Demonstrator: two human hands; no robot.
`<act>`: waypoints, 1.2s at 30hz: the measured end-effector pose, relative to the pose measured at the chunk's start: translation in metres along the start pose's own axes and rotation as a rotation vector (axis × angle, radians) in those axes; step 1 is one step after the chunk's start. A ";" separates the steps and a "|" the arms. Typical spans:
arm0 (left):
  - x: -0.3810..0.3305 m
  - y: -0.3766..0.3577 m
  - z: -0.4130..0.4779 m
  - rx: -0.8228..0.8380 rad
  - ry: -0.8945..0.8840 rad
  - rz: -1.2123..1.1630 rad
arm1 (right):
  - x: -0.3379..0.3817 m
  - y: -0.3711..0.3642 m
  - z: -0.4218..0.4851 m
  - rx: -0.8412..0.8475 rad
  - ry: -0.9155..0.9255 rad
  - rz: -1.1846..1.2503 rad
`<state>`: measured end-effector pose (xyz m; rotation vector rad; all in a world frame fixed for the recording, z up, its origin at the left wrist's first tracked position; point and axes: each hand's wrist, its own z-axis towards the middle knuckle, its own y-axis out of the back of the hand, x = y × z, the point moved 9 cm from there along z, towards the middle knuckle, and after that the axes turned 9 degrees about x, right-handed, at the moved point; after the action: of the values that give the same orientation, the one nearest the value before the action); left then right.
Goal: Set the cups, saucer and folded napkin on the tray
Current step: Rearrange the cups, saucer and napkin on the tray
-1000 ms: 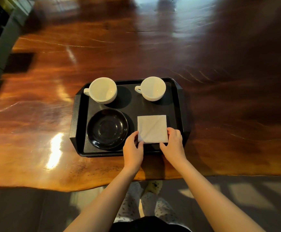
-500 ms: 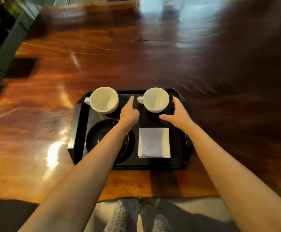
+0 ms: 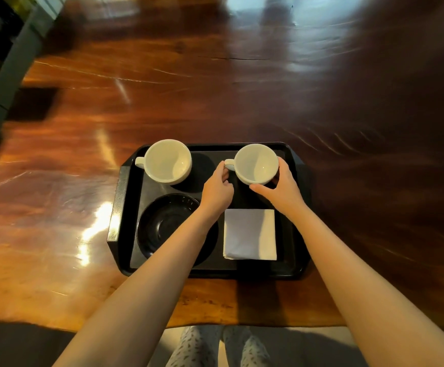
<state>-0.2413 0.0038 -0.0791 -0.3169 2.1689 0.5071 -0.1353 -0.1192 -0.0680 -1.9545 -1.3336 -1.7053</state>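
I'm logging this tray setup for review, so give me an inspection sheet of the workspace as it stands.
Surface: glossy wooden table, glare patches at left.
Job's things: black tray holds left cup, right cup, black saucer and folded napkin; both cups upright, empty.
Clutter: nothing seen.
Grippers: left hand at the right cup's handle, right hand cupping its right side.
Cables: nothing seen.
Surroundings: grey frame at far left; person's patterned trousers below the table edge.

No legible text, labels or numbers anywhere.
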 end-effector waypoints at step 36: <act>0.045 0.194 -0.013 -0.251 -0.097 0.173 | 0.067 -0.148 0.023 0.201 -0.011 0.059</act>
<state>-0.3547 0.1676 -0.0609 -0.2351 2.0502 0.8787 -0.2347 0.0112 -0.0717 -1.8731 -1.3783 -1.4734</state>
